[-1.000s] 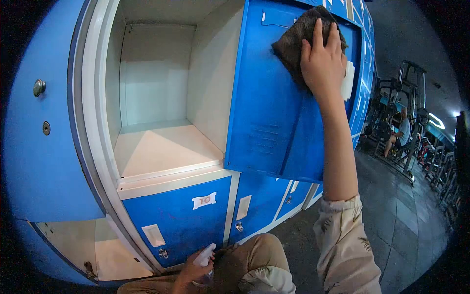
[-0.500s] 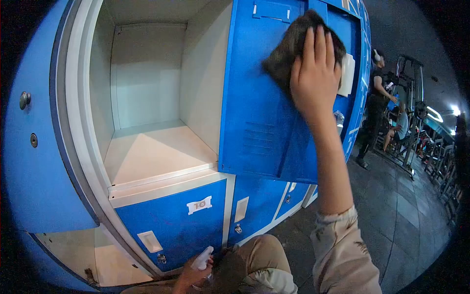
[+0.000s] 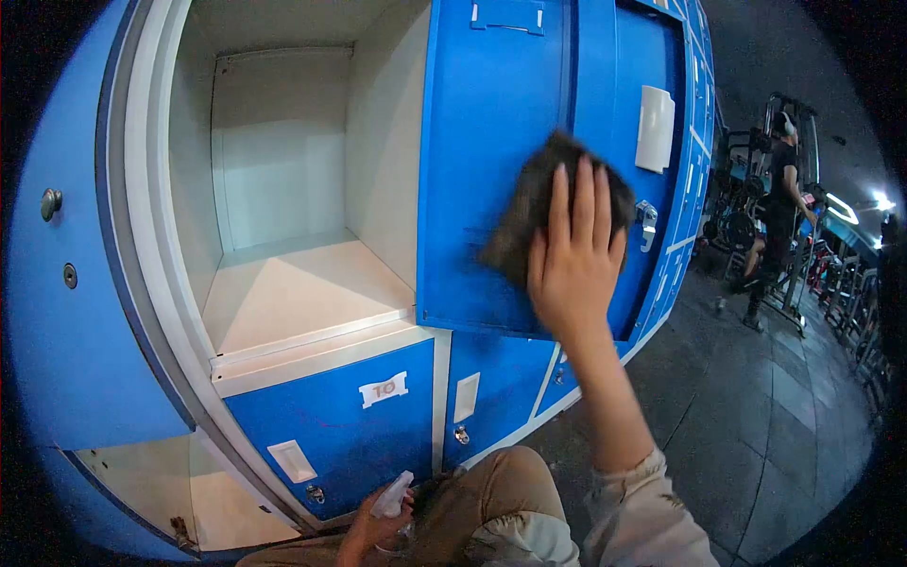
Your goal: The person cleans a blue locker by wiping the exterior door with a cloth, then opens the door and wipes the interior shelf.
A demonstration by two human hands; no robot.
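Pressing a dark cloth (image 3: 529,200) onto the open blue locker door (image 3: 484,123) with a flat, uncurled right hand (image 3: 573,269), a bit right of center. Clutching a spray bottle (image 3: 394,496) in the left hand (image 3: 374,520), bottom-left of center.

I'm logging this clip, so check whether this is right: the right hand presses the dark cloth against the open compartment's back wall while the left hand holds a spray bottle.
No: the head view shows the right hand pressing the dark cloth against the inside of the open blue door, not the back wall. The left hand does hold a spray bottle.
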